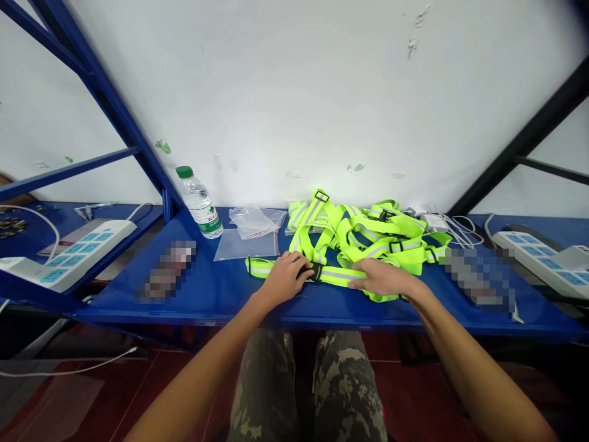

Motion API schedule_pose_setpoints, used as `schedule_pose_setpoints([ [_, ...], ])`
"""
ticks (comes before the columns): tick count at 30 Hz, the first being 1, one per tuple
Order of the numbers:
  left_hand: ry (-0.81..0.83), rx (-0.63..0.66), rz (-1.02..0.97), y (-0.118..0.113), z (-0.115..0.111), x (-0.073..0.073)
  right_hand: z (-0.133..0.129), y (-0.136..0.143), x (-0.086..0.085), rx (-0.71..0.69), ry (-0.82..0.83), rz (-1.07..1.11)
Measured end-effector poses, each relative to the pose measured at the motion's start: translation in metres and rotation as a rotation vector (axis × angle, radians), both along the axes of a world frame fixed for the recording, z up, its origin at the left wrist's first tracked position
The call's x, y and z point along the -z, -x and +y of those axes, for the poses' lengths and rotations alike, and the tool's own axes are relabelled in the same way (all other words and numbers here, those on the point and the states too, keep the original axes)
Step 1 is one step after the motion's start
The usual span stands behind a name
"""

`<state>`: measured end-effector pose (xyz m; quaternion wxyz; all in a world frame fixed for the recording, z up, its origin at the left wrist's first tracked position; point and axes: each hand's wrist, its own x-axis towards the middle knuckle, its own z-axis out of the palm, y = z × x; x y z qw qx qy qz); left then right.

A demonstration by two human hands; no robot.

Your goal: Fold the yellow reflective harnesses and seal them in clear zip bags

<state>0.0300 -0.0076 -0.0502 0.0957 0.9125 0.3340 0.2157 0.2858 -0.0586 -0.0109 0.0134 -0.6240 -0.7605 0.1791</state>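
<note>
A neon-yellow reflective strap (334,275) with a grey stripe lies stretched along the front of the blue table. My left hand (286,277) is closed on it beside its black buckle (316,272), fingertips bent over the webbing. Further right, my right hand (381,277) grips the same strap between thumb and fingers; part of the band is hidden under it. Behind both hands sits a tangled heap of similar reflective straps (363,236) with black sliders. One strap end with a black slider (250,266) sticks out left of my left hand.
Clear zip bags (246,242) lie left of the heap, near a water bottle (200,202) with a green cap. Blurred-out flat objects lie at left (168,270) and right (478,277). White cables (460,230) and power strips (83,255) flank the blue table (221,301).
</note>
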Motion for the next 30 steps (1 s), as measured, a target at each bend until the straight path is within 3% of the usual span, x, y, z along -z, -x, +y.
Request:
schedule_pose_setpoints([
  [5, 0.030, -0.108, 0.009, 0.000, -0.006, 0.001, -0.009, -0.027, -0.024, -0.158, 0.153, 0.111],
  [9, -0.005, -0.263, 0.030, -0.009, -0.017, -0.001, -0.013, -0.036, -0.022, -0.066, 0.017, 0.123],
  [12, -0.009, -0.236, 0.049, -0.012, -0.017, -0.001, -0.017, -0.035, -0.015, 0.019, -0.063, -0.053],
  [17, 0.109, -0.153, 0.053, -0.008, -0.013, 0.004, -0.027, -0.024, -0.016, 0.186, -0.084, -0.274],
  [24, -0.037, -0.227, 0.162, -0.013, -0.033, -0.002, -0.021, -0.009, -0.040, 0.208, -0.243, 0.288],
  [27, -0.087, -0.257, 0.111, -0.027, -0.053, -0.007, -0.013, 0.014, -0.041, 0.230, -0.296, 0.251],
  [30, -0.085, -0.276, -0.066, -0.046, -0.066, -0.005, -0.005, 0.041, -0.035, 0.184, -0.303, 0.197],
])
